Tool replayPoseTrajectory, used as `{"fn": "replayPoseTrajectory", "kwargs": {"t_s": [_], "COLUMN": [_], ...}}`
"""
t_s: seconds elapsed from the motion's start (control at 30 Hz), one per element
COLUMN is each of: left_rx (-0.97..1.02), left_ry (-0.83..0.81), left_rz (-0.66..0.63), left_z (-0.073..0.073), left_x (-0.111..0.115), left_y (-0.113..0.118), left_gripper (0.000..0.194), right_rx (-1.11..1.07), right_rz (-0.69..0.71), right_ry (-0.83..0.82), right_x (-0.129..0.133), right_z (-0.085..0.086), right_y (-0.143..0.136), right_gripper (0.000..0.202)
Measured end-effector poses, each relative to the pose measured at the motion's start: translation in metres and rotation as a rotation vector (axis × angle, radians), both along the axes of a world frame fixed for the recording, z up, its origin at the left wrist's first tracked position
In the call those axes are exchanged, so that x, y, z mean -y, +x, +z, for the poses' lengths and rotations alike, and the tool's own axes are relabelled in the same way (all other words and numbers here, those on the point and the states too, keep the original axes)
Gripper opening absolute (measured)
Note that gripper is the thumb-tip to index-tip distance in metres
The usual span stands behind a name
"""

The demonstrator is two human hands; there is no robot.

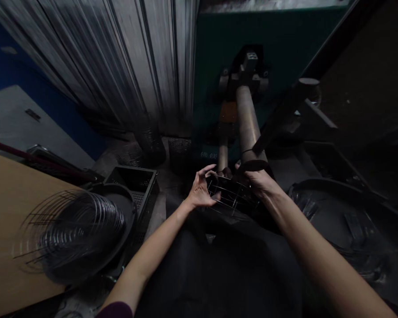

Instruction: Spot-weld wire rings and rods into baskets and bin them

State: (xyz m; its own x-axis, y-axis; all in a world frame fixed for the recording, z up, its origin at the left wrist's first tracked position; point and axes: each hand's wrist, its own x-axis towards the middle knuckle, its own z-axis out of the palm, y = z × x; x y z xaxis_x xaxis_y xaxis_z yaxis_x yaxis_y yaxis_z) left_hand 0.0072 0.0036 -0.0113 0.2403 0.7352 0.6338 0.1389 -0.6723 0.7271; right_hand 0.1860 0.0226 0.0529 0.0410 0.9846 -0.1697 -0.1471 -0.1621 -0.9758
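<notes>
A thin wire frame (232,198) with curved wires and crossing rods is between my hands, low in front of a welding-type machine. My left hand (201,191) curves round the frame's left end, thumb below and fingers above. At the right end, my right hand (261,182) is closed at the frame's edge; its fingertips are partly hidden behind the machine's upper arm. That thick metal upper arm (247,117) slopes down to a dark, wide tip right above the frame. A thinner lower arm (223,154) ends just behind it.
On the left, stacked wire rings (82,221) rest in a round dark tub (132,212) beside a black plastic crate (151,176). A large round tray (331,185) holding loose pieces lies right. Behind stand the green machine body (285,39) and corrugated metal sheeting (146,57).
</notes>
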Motion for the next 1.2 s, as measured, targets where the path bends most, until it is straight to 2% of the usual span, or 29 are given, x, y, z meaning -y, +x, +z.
{"fn": "replayPoseTrajectory", "kwargs": {"t_s": [0.1, 0.3, 0.43, 0.6, 0.77, 1.03, 1.2], "left_rx": [-0.037, -0.021, -0.034, 0.034, 0.021, 0.093, 0.060], "left_ry": [0.006, 0.032, -0.010, -0.053, -0.038, -0.099, -0.089], "left_rz": [0.008, -0.016, 0.021, -0.003, 0.038, 0.014, 0.043], "left_z": [0.002, 0.004, -0.001, -0.006, -0.006, -0.012, -0.008], "left_x": [0.000, -0.003, -0.002, -0.002, -0.005, -0.011, -0.012], "left_y": [-0.002, -0.004, -0.007, -0.010, -0.016, -0.020, -0.023], "left_gripper": [0.082, 0.082, 0.085, 0.089, 0.080, 0.086, 0.085], "right_rx": [-0.051, -0.221, -0.204, -0.149, -0.082, -0.056, -0.090], "right_rz": [0.017, -0.241, -0.172, -0.157, -0.130, -0.123, -0.104], "right_ry": [-0.003, -0.108, -0.161, -0.067, -0.023, 0.043, 0.033], "right_x": [0.001, 0.005, 0.011, 0.014, 0.006, -0.001, -0.005], "right_z": [-0.001, 0.011, 0.017, 0.014, 0.010, 0.002, 0.001], "right_y": [-0.003, 0.003, 0.008, 0.002, -0.006, -0.013, -0.017], "right_gripper": [0.040, 0.023, 0.018, 0.035, 0.044, 0.042, 0.039]}}
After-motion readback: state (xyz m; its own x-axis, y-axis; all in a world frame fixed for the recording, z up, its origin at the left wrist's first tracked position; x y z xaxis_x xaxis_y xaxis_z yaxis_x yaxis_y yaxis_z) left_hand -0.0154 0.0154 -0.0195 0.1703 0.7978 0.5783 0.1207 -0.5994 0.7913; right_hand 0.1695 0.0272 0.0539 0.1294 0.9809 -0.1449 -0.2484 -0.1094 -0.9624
